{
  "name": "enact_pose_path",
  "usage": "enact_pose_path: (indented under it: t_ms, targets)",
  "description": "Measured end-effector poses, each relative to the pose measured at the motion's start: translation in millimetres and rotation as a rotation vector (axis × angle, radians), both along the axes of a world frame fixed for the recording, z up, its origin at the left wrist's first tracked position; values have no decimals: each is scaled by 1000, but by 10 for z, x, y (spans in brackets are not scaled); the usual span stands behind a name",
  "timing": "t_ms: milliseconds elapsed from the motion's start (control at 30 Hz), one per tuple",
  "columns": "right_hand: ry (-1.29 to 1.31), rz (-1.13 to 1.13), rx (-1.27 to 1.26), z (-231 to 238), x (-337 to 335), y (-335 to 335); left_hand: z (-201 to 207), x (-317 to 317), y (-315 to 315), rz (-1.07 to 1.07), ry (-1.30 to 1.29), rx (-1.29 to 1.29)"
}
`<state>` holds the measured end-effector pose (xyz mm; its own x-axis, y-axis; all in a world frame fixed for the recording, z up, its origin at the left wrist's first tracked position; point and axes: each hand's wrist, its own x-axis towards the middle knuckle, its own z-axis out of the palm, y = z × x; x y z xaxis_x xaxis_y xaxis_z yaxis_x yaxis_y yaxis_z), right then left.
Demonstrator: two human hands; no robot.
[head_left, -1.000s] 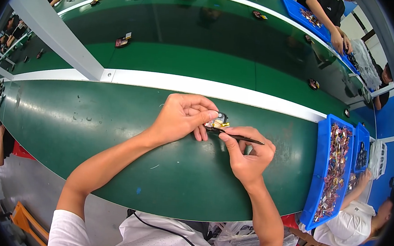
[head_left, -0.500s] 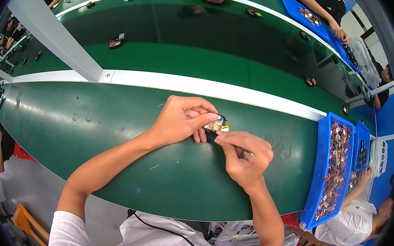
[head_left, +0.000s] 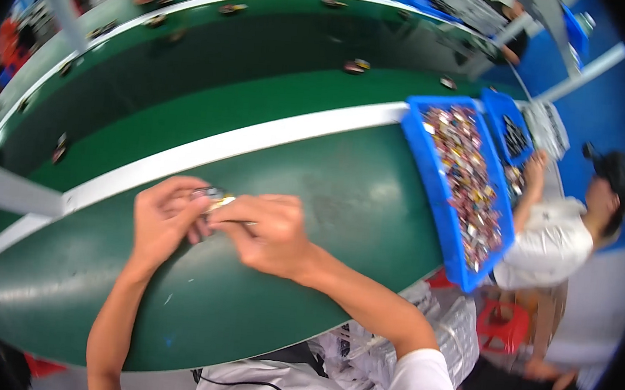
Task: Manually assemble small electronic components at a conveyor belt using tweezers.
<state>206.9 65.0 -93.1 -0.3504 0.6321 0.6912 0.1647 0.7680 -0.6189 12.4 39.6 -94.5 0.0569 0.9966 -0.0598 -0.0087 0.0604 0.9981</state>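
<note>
My left hand (head_left: 169, 220) is closed on a small electronic part (head_left: 212, 193) with a black casing and yellow and silvery bits, held above the green table. The part is pinched between thumb and fingers, which partly cover it. My right hand (head_left: 268, 232) is right beside it, fingers closed in a pinch with their tips at the part's near edge. A thin dark tool (head_left: 242, 222) sticks out of the right-hand grip; its tip is hidden and the picture is blurred, so its kind is unclear.
A blue tray (head_left: 449, 229) heaped with small reddish parts stands right of me, a smaller blue tray (head_left: 500, 107) with black pieces beyond it. A white rail (head_left: 258, 132) divides my table from a green conveyor belt (head_left: 210, 93) carrying scattered parts. A person in white (head_left: 546, 241) sits at right.
The view has turned toward the right, so the trays and the person in white appear nearer the middle. Both hands still hold the part and tool together, now farther left in the picture.
</note>
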Motion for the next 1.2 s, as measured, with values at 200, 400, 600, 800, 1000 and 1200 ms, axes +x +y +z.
enact_pose_path:
  t_ms: [200, 400, 600, 800, 1000, 1200]
  targets:
    - [78, -27, 27, -32, -95, -2, 34, -15, -26, 94, 89, 4]
    - [165, -11, -32, -83, -126, -46, -37, -20, 17, 57, 141, 26]
    - [261, -126, -3, -41, -71, -4, 12, -214, 380, 146, 181, 58]
    - [158, -153, -10, -40, -148, 42, -369, -1293, 1200, 527, 503, 248]
    - [92, -128, -17, -68, -178, 52, -720, -2297, 1302, 626, 1271, 610]
    - [136, -113, -85, -135, -171, 36, -180, -1183, 718, 563, 1023, 705]
